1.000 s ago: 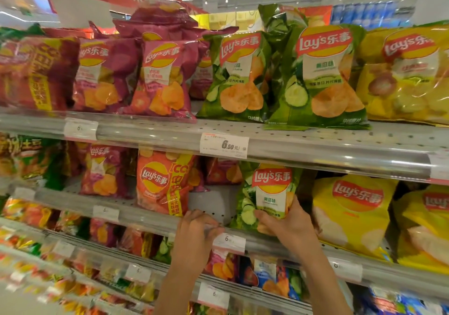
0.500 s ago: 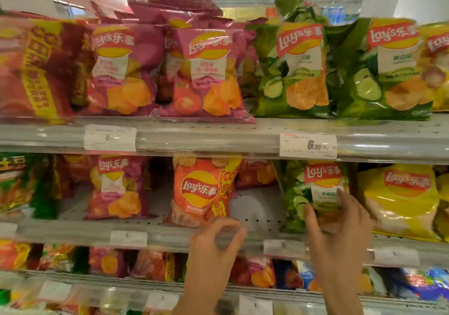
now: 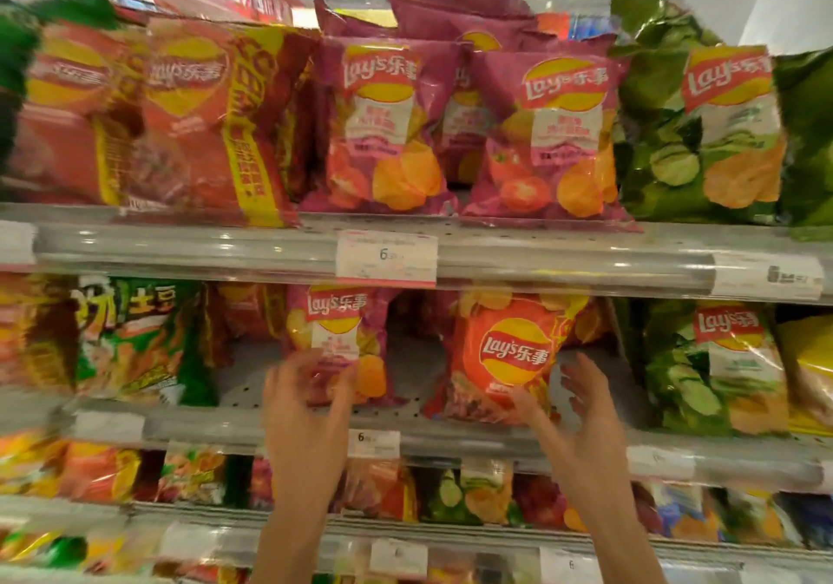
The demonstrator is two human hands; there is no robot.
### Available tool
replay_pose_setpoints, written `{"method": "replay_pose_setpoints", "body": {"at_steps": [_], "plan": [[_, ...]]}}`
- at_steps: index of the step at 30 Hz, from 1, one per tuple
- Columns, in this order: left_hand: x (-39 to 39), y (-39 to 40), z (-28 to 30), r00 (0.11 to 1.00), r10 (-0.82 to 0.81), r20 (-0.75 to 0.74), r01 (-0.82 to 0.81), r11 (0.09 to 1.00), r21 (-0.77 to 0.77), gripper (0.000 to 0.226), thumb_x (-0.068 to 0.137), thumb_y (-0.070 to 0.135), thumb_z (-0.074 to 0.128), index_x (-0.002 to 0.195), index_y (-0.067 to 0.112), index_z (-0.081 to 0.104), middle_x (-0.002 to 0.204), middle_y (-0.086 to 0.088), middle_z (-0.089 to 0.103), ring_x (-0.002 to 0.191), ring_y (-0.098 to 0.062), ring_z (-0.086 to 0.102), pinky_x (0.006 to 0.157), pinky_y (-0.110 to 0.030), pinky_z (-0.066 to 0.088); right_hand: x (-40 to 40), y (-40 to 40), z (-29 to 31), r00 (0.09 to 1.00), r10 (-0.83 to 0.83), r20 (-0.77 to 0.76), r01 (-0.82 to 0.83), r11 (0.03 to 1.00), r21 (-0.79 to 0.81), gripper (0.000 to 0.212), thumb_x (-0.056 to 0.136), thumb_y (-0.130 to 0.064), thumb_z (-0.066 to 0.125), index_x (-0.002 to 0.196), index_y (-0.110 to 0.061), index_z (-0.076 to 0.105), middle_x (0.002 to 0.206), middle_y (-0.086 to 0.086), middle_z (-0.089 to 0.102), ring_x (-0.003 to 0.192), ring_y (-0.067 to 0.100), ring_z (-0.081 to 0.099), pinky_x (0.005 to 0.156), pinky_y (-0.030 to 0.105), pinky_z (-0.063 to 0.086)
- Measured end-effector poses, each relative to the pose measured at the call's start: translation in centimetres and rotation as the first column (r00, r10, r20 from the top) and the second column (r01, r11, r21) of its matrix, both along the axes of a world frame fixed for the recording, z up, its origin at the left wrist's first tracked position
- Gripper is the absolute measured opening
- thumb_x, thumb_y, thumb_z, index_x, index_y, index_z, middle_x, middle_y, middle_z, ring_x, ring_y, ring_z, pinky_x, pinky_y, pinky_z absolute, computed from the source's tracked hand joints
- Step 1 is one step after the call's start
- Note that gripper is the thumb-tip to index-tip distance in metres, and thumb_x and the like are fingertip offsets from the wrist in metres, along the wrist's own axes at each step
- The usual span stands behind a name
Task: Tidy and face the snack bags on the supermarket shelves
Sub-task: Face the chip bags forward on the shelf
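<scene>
**2 hands at the middle shelf, 2 crisp bags**

The left hand (image 3: 306,398) is blurred; its fingers are spread apart across the lower front of the pink bag (image 3: 340,342), apparently touching it, though whether the grip has closed on the bag cannot be told. The right hand (image 3: 581,407) is open, fingers splayed, its thumb side against the lower right edge of the orange bag (image 3: 507,358), not clamped on it.

Both bags are glossy crinkled foil pillows standing upright on the middle shelf (image 3: 419,416), a pale perforated metal deck. The pink bag stands left, the orange one right, with a bare strip of deck between them. The orange bag leans slightly, its bottom seam close to the shelf's near edge.

Right of the orange bag, past another bare gap, stands a green bag (image 3: 716,367). Left of the pink bag, bare deck runs to a green and orange bag (image 3: 135,340).

A clear curved price rail runs along each shelf's near edge, with a white price tag (image 3: 374,443) just under the hands. On the upper shelf (image 3: 180,245), 2 pink bags (image 3: 469,132) stand side by side, edges nearly touching.
</scene>
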State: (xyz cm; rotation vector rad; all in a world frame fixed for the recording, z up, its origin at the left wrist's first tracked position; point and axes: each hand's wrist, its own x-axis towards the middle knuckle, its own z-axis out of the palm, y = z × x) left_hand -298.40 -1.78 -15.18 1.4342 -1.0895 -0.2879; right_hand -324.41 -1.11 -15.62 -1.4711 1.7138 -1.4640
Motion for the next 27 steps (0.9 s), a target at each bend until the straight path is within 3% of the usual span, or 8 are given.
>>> {"method": "replay_pose_setpoints", "body": {"at_steps": [4, 7, 9, 14, 18, 22, 24, 27], "plan": [[2.5, -2.7, 0.2, 0.998, 0.003, 0.07, -0.014, 0.987, 0.16, 0.077, 0.072, 0.047, 0.082, 0.135, 0.015, 0.049, 0.129, -0.007, 0.05, 0.124, -0.029, 0.047, 0.102, -0.053, 0.045, 0.7, -1.5, 0.8, 0.995, 0.095, -0.036, -0.091, 0.991, 0.097, 0.126, 0.052, -0.078, 0.076, 0.154, -0.043, 0.011, 0.138, -0.02, 0.043, 0.121, 0.003, 0.044, 0.099, 0.032, 0.042], [3.9, -4.4, 0.7, 0.997, -0.083, 0.008, 0.077, 0.958, 0.275, 0.101, 0.061, 0.051, 0.087, 0.143, 0.014, 0.039, 0.137, -0.01, 0.052, 0.129, -0.031, 0.049, 0.105, -0.055, 0.045, 1.3, -2.8, 0.9, 0.992, 0.117, -0.051, -0.108, 0.981, 0.159, 0.133, 0.042, -0.08, 0.079, 0.15, -0.045, 0.009, 0.139, -0.013, 0.047, 0.122, 0.013, 0.052, 0.101, 0.041, 0.049], [4.6, -5.3, 1.1, 0.99, -0.131, -0.06, 0.143, 0.933, 0.331, 0.11, 0.053, 0.053, 0.087, 0.143, 0.017, 0.036, 0.137, -0.008, 0.055, 0.126, -0.029, 0.054, 0.105, -0.051, 0.046, 1.5, -3.6, 0.9, 0.994, 0.096, -0.053, -0.086, 0.982, 0.168, 0.13, 0.045, -0.073, 0.086, 0.149, -0.043, 0.013, 0.138, -0.01, 0.049, 0.117, 0.014, 0.054, 0.095, 0.039, 0.052], [5.8, -7.5, 1.3, 0.959, -0.228, -0.17, 0.28, 0.86, 0.426, 0.101, 0.053, 0.039, 0.092, 0.139, 0.014, 0.046, 0.124, -0.007, 0.066, 0.11, -0.024, 0.063, 0.098, -0.044, 0.051, 0.9, -5.5, 0.9, 0.995, 0.1, 0.025, -0.103, 0.976, 0.191, 0.116, 0.05, -0.056, 0.094, 0.142, -0.033, 0.026, 0.131, -0.006, 0.055, 0.112, 0.015, 0.057, 0.091, 0.035, 0.052], [5.8, -7.6, 1.4, 0.933, -0.279, -0.227, 0.351, 0.845, 0.402, 0.072, 0.045, 0.04, 0.093, 0.108, 0.029, 0.06, 0.085, 0.017, 0.074, 0.079, 0.002, 0.07, 0.079, -0.028, 0.057, 0.7, -5.8, 0.8, 0.994, 0.094, 0.056, -0.103, 0.976, 0.191, 0.097, 0.051, -0.052, 0.095, 0.123, -0.04, 0.031, 0.113, -0.014, 0.06, 0.095, 0.004, 0.058, 0.076, 0.024, 0.048], [4.7, -6.9, 1.6, 0.914, -0.277, -0.296, 0.369, 0.87, 0.326, 0.088, 0.037, 0.042, 0.092, 0.115, 0.026, 0.055, 0.105, 0.002, 0.073, 0.097, -0.015, 0.07, 0.089, -0.039, 0.055, 0.6, -5.7, 1.0, 0.993, 0.084, 0.088, -0.098, 0.982, 0.162, 0.092, 0.05, -0.053, 0.093, 0.122, -0.04, 0.037, 0.105, -0.022, 0.062, 0.094, 0.001, 0.062, 0.071, 0.021, 0.047], [3.8, -6.3, 1.8, 0.911, -0.273, -0.31, 0.364, 0.885, 0.289, 0.098, 0.037, 0.041, 0.093, 0.123, 0.021, 0.052, 0.111, -0.004, 0.071, 0.097, -0.022, 0.07, 0.075, -0.042, 0.061, 0.3, -5.3, 1.3, 0.995, 0.067, 0.073, -0.076, 0.989, 0.128, 0.09, 0.052, -0.053, 0.093, 0.123, -0.041, 0.04, 0.101, -0.024, 0.063, 0.09, -0.005, 0.061, 0.066, 0.014, 0.043], [1.9, -5.3, 2.0, 0.888, -0.305, -0.345, 0.392, 0.893, 0.22, 0.098, 0.039, 0.036, 0.094, 0.126, 0.02, 0.052, 0.103, -0.002, 0.072, 0.079, -0.014, 0.074, 0.049, -0.034, 0.058, -0.8, -4.2, 1.9, 0.994, 0.01, 0.112, -0.019, 0.996, 0.082, 0.088, 0.052, -0.053, 0.093, 0.122, -0.041, 0.041, 0.101, -0.023, 0.062, 0.087, -0.006, 0.059, 0.065, 0.015, 0.042]]}}
